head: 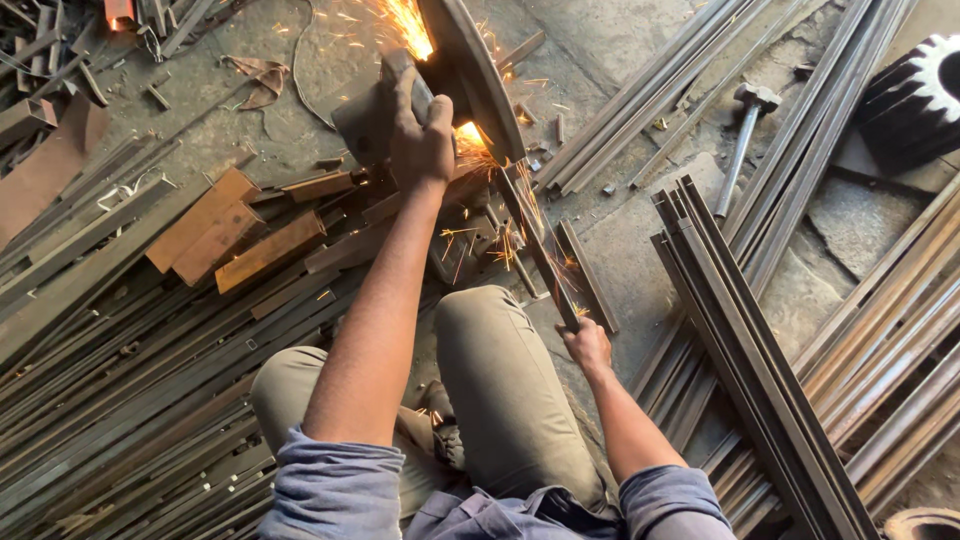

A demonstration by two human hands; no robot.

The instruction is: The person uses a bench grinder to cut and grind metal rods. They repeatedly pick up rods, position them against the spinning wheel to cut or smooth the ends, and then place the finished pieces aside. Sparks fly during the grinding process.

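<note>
Left hand (420,135) gripping a dark cutting machine (375,115) (sparks flying), right hand (588,345) closed round a thin steel bar (535,240), rusty flat strips (235,235) left.

a single camera sits on the person's head and looks steeply down and forward over their own knees to the workshop floor. the cutting machine (385,110) lies near the top centre, at arm's length from the lens. left of the machine spreads a heap of flat bars (120,330); right of it, long angle bars (760,340) and a hammer (745,135). no second view overlaps.
</note>
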